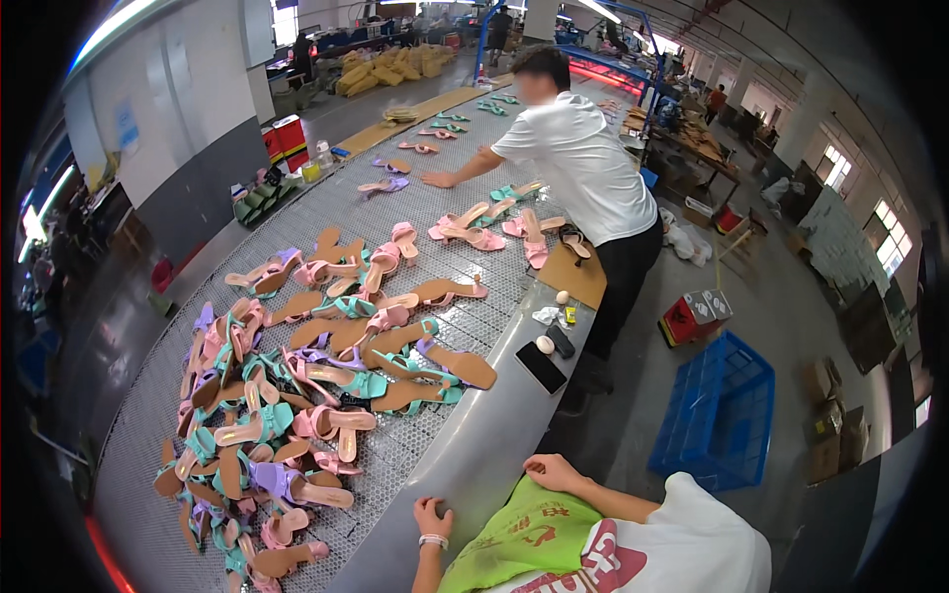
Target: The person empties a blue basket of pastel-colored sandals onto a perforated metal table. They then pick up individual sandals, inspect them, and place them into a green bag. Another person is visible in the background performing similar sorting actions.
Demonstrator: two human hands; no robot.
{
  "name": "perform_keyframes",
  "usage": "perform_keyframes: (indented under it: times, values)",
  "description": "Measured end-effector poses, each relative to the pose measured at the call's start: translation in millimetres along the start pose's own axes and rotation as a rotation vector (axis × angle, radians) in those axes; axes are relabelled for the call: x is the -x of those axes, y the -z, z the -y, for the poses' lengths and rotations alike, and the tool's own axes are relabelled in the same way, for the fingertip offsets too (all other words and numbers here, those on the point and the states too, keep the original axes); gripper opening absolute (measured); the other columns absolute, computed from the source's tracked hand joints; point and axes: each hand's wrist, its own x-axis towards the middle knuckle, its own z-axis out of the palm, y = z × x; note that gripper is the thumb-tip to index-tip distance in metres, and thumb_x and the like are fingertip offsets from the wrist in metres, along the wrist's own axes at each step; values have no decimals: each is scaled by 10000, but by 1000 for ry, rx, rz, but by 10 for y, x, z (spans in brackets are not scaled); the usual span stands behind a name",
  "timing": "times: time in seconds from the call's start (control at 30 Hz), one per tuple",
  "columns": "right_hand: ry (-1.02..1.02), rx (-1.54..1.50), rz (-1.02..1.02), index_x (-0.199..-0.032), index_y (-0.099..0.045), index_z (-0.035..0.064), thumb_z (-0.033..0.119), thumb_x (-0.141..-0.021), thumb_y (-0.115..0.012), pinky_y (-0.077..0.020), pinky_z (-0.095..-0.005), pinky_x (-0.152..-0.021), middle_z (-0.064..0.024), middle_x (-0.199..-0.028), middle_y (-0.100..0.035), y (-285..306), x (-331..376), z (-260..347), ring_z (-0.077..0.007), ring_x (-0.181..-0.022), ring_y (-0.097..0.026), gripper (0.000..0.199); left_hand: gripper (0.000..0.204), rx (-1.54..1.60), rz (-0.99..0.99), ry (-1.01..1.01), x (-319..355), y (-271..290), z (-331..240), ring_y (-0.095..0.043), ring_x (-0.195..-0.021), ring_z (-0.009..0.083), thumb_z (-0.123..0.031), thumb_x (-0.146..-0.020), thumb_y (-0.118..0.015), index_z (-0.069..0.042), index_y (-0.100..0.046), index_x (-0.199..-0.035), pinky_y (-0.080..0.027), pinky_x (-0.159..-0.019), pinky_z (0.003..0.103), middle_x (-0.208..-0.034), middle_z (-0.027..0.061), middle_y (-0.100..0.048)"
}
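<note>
- Pink, teal and lilac sandals (346, 334) lie heaped on the mesh belt (410, 435), beyond its metal edge (474, 435).
- Left hand (433, 520), grip half-curled, looks empty; whether the curled right hand (554, 472) holds anything cannot be told.
- Apparently a waiting step; pickup would call for reaching inward.

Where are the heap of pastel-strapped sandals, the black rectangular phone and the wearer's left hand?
Heap of pastel-strapped sandals (274, 422): head view, a teal strap.
Black rectangular phone (541, 367): head view, its dark face.
Left hand (433, 517): head view, middle of the hand.
</note>
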Motion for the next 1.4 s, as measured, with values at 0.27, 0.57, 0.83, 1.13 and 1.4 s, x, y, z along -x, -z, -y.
perform_keyframes:
  times: [0.27,0.57,0.83,1.13,1.4]
  values:
    - [49,-65,95,-1013,-643,-6,127,-841,-632,-524,-297,-745,-113,-865,-690,-107,-309,-36,-166,-789,-659,217,331,14,1,98,0,-3,2,-425,-1113,363,-203,-665,-683,-81,-650,-972,-368,-985,443,-1161,177,-460]
    - [81,-153,149,-1020,-646,1,123,-844,-626,-522,-289,-730,-94,-882,-693,160,-935,63,-148,-792,-657,215,295,-68,-169,199,49,-52,-123,-434,-1082,357,-188,-664,-676,-96,-651,-944,-378,-965,442,-1131,162,-475]
    - [25,-189,163,-1019,-649,1,132,-840,-634,-510,-276,-710,-84,-859,-686,84,-937,-101,-137,-768,-640,222,283,-93,-176,340,115,-12,-162,-433,-1096,349,-179,-661,-687,-106,-653,-933,-382,-965,439,-1132,151,-478]
    - [9,-212,171,-1000,-652,-1,128,-838,-642,-506,-272,-709,-73,-851,-682,-17,-866,36,-129,-769,-633,207,267,-105,-204,308,172,3,-153,-432,-1114,356,-190,-683,-690,-119,-653,-938,-372,-978,450,-1129,146,-487]
    - [15,-184,159,-999,-648,-8,105,-833,-646,-509,-263,-699,-62,-861,-682,-162,-791,41,-111,-758,-630,201,271,-90,-195,274,244,61,-57,-447,-1100,359,-174,-683,-686,-115,-648,-944,-364,-987,448,-1085,138,-509]
